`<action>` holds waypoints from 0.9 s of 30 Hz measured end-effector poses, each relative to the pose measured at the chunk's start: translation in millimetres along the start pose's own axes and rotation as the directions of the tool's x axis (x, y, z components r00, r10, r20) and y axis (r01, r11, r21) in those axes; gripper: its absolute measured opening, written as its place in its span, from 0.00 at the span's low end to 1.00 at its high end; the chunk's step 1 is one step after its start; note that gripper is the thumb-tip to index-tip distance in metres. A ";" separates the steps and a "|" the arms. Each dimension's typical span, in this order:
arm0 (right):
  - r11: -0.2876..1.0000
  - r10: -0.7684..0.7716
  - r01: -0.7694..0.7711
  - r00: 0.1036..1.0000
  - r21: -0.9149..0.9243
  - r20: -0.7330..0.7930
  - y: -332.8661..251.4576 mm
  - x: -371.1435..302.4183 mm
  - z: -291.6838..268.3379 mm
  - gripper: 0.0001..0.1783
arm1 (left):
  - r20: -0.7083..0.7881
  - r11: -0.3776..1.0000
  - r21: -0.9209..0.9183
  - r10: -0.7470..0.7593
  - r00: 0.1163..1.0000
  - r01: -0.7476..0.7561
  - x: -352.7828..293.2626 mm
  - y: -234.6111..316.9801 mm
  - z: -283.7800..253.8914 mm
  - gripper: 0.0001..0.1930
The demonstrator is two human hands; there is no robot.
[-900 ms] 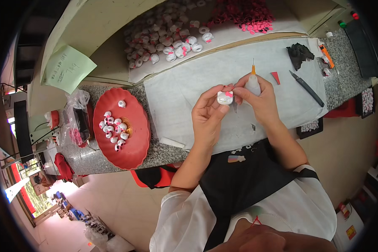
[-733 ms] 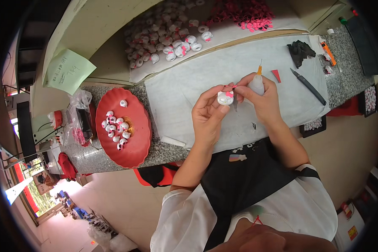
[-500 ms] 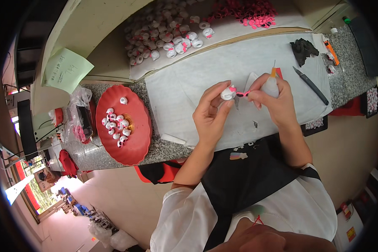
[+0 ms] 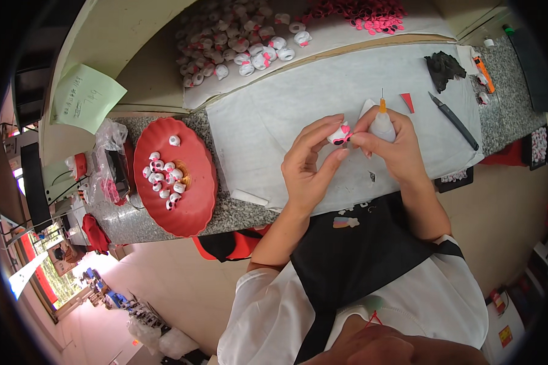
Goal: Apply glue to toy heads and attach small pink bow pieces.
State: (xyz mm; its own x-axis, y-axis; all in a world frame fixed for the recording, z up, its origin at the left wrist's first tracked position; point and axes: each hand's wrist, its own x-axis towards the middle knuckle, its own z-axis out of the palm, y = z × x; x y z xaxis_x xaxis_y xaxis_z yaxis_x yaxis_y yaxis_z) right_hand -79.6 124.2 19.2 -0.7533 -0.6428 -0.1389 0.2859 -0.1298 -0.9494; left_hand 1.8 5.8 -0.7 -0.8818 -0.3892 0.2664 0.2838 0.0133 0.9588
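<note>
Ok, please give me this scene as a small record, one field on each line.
Left hand: holds white figure head with pink bow
Right hand: holds needle-tipped bottle, touches pink-rimmed glasses at the figure head
On white sheet: black craft knife, crumpled black material
Left of sheet: red scalloped dish holding small white heads
Shelf: more white heads, heap of pink pieces

Pale green note [image 4: 88, 96], near lower edge of shelf's left side panel [image 4: 106, 39]: handwritten characters plus digits. Red-yellow sticker [image 4: 505, 336] on white box [image 4: 517, 316]: too small.
</note>
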 end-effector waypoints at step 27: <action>0.988 -0.135 0.123 0.982 0.094 0.134 9.6 -2.7 2.4 0.15 | 0.089 0.981 -0.195 0.024 0.996 -0.006 1.1 2.2 -3.1 0.09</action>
State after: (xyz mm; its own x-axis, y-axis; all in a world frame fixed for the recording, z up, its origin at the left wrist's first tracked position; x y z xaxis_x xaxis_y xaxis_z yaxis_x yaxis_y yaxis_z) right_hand -73.4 122.9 11.2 -0.6984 -0.7151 0.0296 0.2458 -0.2785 -0.9285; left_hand 2.6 2.5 1.3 -0.9048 -0.3054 0.2967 0.3568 -0.1639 0.9197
